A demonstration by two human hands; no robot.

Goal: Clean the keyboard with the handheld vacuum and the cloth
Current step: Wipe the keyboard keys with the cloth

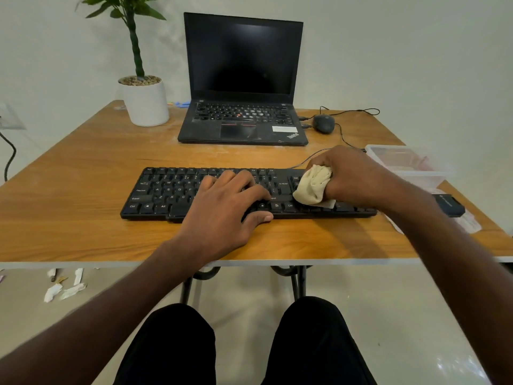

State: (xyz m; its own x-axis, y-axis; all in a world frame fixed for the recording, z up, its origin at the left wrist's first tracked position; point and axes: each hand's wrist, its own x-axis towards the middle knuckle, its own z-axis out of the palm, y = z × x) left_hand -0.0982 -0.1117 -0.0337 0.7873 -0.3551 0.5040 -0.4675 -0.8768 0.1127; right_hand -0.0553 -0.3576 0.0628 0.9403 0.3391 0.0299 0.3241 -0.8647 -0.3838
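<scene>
A black wired keyboard (166, 193) lies across the middle of the wooden table (83, 168). My left hand (224, 207) rests flat on its middle keys, fingers spread, thumb at the front edge. My right hand (352, 176) grips a bunched beige cloth (313, 187) and presses it onto the keys at the keyboard's right part. The keys under both hands are hidden. No handheld vacuum can be made out for certain.
An open black laptop (241, 79) stands behind the keyboard, with a wired mouse (323, 123) to its right. A potted plant (144, 101) is at the back left. A clear plastic box (410, 165) and a dark flat device (449, 205) sit at the right edge.
</scene>
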